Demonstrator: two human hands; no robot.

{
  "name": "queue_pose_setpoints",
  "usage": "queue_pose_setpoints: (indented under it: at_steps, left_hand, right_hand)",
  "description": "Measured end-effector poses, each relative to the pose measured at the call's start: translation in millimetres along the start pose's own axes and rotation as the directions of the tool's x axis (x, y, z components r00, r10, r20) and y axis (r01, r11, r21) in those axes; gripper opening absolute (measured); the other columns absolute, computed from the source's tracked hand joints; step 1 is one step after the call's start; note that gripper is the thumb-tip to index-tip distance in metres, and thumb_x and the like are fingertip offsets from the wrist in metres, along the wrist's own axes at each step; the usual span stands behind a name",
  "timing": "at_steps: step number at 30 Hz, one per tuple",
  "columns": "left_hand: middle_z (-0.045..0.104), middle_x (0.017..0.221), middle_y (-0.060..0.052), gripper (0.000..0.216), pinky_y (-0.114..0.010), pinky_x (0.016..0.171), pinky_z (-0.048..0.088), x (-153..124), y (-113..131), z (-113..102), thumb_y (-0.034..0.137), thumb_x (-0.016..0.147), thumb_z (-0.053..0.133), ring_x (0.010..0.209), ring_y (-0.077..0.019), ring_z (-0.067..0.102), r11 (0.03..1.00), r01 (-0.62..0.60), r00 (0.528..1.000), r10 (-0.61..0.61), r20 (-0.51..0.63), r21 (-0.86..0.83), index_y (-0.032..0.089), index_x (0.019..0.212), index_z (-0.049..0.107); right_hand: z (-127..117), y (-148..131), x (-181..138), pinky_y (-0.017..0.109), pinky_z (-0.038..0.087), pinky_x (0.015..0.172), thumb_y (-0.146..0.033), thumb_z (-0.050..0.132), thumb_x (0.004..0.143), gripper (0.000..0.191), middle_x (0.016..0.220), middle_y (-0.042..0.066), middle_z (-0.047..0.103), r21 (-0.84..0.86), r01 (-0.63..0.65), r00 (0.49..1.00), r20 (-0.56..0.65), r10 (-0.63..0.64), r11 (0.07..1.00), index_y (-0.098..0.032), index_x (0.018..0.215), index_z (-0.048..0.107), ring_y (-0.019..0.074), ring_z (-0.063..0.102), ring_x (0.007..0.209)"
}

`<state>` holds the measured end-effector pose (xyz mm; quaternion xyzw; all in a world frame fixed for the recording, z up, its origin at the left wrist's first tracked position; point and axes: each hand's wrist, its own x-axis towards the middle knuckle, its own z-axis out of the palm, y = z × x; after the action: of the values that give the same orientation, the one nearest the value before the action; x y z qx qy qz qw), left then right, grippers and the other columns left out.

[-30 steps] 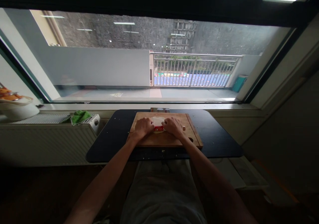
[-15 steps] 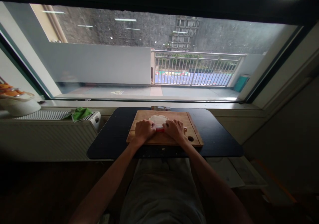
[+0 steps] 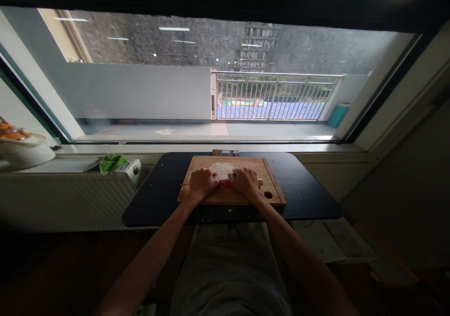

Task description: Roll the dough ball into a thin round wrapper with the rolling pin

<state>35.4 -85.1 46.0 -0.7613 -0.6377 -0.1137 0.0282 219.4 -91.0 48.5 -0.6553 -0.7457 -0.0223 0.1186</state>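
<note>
A rolling pin (image 3: 225,183) with a red band in its middle lies across a wooden cutting board (image 3: 211,197). My left hand (image 3: 203,182) is closed around its left part, and my right hand (image 3: 246,181) around its right part. One end of the pin sticks out past my right hand. Just beyond the pin, a flat pale round of dough (image 3: 224,168) rests on the board. Its near edge is partly hidden by my hands and the pin.
The board sits on a dark table (image 3: 302,189) with small crumbs near its front edge. A small box-like object (image 3: 225,153) is at the table's back edge. To the left stands a radiator (image 3: 87,194) bearing a green cloth (image 3: 113,162). A window is ahead.
The camera view has shifted slightly. Both hands keep their grip on the rolling pin, in nearly the same place on the board.
</note>
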Motion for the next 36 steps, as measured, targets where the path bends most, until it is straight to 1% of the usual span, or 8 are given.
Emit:
queue_pose_setpoints:
  at_steps: [7, 12, 18, 22, 26, 32, 36]
  left_hand:
    - [0.082, 0.108, -0.018, 0.046, -0.038, 0.091, 0.055, 10.7, -0.4, -2.0, 0.040, 0.100, 0.045, 0.104, -0.0313, 0.077, 1.000, 0.000, 0.999, 0.000, 0.046, -0.003, 0.018, 0.103, 0.086]
    - [0.082, 0.110, -0.019, 0.046, -0.037, 0.092, 0.056, 20.3, -2.4, -0.2, 0.039, 0.099, 0.045, 0.105, -0.0316, 0.078, 1.000, 0.000, 0.997, 0.002, 0.075, -0.018, 0.018, 0.104, 0.086]
    - [0.082, 0.112, -0.021, 0.041, -0.036, 0.092, 0.057, 37.0, -6.7, -0.6, 0.034, 0.092, 0.051, 0.107, -0.0326, 0.078, 0.998, -0.019, 0.986, 0.028, 0.167, -0.054, 0.017, 0.105, 0.086]
    - [0.082, 0.111, -0.021, 0.041, -0.035, 0.092, 0.057, 44.8, -9.4, 1.1, 0.035, 0.092, 0.052, 0.107, -0.0320, 0.078, 0.997, -0.009, 0.983, 0.022, 0.183, -0.075, 0.016, 0.106, 0.085]
    - [0.082, 0.109, -0.021, 0.041, -0.033, 0.090, 0.056, 47.9, -10.5, 2.9, 0.037, 0.094, 0.051, 0.103, -0.0308, 0.078, 0.997, -0.016, 0.985, 0.029, 0.172, -0.079, 0.016, 0.103, 0.085]
    - [0.082, 0.104, -0.019, 0.043, -0.034, 0.090, 0.055, 54.5, -13.0, 4.1, 0.039, 0.097, 0.049, 0.099, -0.0299, 0.078, 0.994, -0.042, 0.994, 0.052, 0.099, -0.101, 0.016, 0.097, 0.085]
    - [0.082, 0.106, -0.018, 0.041, -0.034, 0.089, 0.055, 59.0, -14.1, 3.9, 0.039, 0.097, 0.050, 0.101, -0.0297, 0.078, 0.994, -0.047, 0.997, 0.053, 0.059, -0.099, 0.017, 0.099, 0.085]
  right_hand:
    - [1.2, 2.3, 12.1, 0.030, 0.046, 0.083, -0.039, 0.051, 0.105, 0.040, 0.107, 0.017, 0.083, -0.011, -0.001, 1.000, 0.021, 0.001, 1.000, -0.018, 0.102, 0.085, 0.0255, 0.076, 0.098]
    - [2.0, 4.4, 22.6, 0.029, 0.044, 0.078, -0.038, 0.053, 0.101, 0.039, 0.101, 0.017, 0.083, 0.016, 0.011, 0.999, 0.049, -0.012, 1.000, -0.017, 0.094, 0.085, 0.0251, 0.076, 0.091]
    - [2.6, 6.2, 33.4, 0.028, 0.041, 0.072, -0.038, 0.054, 0.100, 0.038, 0.094, 0.017, 0.083, 0.058, -0.025, 0.998, 0.066, 0.021, 0.998, -0.015, 0.096, 0.085, 0.0235, 0.075, 0.085]
    - [3.0, 6.8, 38.0, 0.029, 0.041, 0.070, -0.038, 0.053, 0.100, 0.040, 0.093, 0.017, 0.082, 0.078, -0.029, 0.998, 0.058, 0.024, 0.997, -0.015, 0.092, 0.084, 0.0242, 0.075, 0.084]
    - [4.1, 7.9, 43.0, 0.030, 0.042, 0.070, -0.037, 0.051, 0.100, 0.040, 0.095, 0.017, 0.081, 0.085, -0.039, 0.999, 0.039, 0.036, 0.996, -0.015, 0.095, 0.084, 0.0256, 0.075, 0.087]
    - [5.5, 9.2, 50.1, 0.030, 0.039, 0.067, -0.037, 0.052, 0.100, 0.040, 0.093, 0.018, 0.081, 0.095, -0.053, 0.999, 0.004, 0.053, 0.994, -0.014, 0.091, 0.083, 0.0257, 0.075, 0.084]
    - [4.4, 9.1, 53.8, 0.030, 0.039, 0.068, -0.036, 0.052, 0.101, 0.040, 0.096, 0.020, 0.081, 0.087, -0.063, 0.998, -0.011, 0.064, 0.994, -0.013, 0.095, 0.083, 0.0262, 0.074, 0.086]
